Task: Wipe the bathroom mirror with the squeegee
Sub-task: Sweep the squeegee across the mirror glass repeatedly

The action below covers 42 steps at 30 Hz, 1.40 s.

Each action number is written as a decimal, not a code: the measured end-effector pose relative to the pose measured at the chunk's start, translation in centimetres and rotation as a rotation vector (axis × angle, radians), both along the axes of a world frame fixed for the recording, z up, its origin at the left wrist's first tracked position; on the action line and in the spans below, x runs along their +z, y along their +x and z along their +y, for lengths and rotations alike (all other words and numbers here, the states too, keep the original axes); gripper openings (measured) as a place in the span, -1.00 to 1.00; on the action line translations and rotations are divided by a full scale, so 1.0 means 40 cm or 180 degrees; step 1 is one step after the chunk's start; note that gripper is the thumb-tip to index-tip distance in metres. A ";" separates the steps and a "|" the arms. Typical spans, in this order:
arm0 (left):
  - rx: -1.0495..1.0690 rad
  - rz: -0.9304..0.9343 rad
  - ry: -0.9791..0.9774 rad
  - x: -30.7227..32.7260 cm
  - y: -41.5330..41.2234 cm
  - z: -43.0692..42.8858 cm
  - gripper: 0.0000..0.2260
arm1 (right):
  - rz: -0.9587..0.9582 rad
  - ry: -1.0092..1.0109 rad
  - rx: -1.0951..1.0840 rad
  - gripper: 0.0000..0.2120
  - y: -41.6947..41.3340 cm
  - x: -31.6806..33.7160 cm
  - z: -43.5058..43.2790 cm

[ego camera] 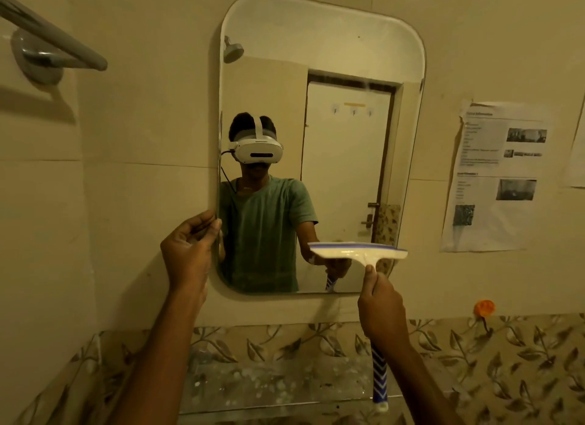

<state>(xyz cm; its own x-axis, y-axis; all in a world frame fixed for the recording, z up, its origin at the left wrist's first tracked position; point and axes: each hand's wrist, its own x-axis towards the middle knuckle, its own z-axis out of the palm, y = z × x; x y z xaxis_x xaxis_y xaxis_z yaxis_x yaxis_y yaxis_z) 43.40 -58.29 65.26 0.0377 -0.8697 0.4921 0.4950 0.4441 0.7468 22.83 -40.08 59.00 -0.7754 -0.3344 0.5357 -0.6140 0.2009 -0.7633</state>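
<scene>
Above the right hand clenching the squeegee handle, its blade met the mirror; the left hand pinched the mirror's edge. Uneven pressure risked streaks.

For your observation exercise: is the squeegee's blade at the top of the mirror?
No, the squeegee sits near the mirror's lower right corner.

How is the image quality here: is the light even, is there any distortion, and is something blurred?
Head view: dim, warm yellowish light; the towel bar throws a soft shadow on the wall. Wide-angle distortion bends the mirror edges and the wall lines outward. The text on the paper notice is too blurred to read; the squeegee blade looks slightly soft.
</scene>
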 end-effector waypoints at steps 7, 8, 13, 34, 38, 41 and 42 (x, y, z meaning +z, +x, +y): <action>0.0432 -0.0691 -0.0074 -0.084 0.003 0.026 -0.79 | -0.0077 0.0290 -0.0103 -0.61 0.041 -0.094 0.010; 0.0505 -0.0811 -0.0102 -0.089 0.002 0.028 -0.80 | -0.0062 0.0325 -0.0097 -0.61 0.045 -0.100 0.015; 0.0454 -0.1132 -0.0067 -0.108 0.005 0.008 -0.84 | 0.0980 0.0431 0.0086 -0.60 0.094 -0.098 0.035; 0.0364 -0.1202 0.0227 -0.117 0.000 -0.026 -0.85 | 0.2726 0.2248 0.0751 -0.44 -0.079 -0.064 -0.012; 0.0487 -0.1204 0.0228 -0.116 -0.006 -0.012 -0.79 | 0.2672 0.2557 0.0145 -0.50 -0.211 -0.100 0.099; 0.0526 -0.1186 0.0170 -0.124 -0.009 0.001 -0.77 | 0.2671 0.2714 -0.0045 -0.58 -0.233 -0.122 0.126; 0.0526 -0.1172 0.0152 -0.127 -0.009 0.005 -0.77 | 0.2699 0.2657 -0.0019 -0.59 -0.222 -0.127 0.122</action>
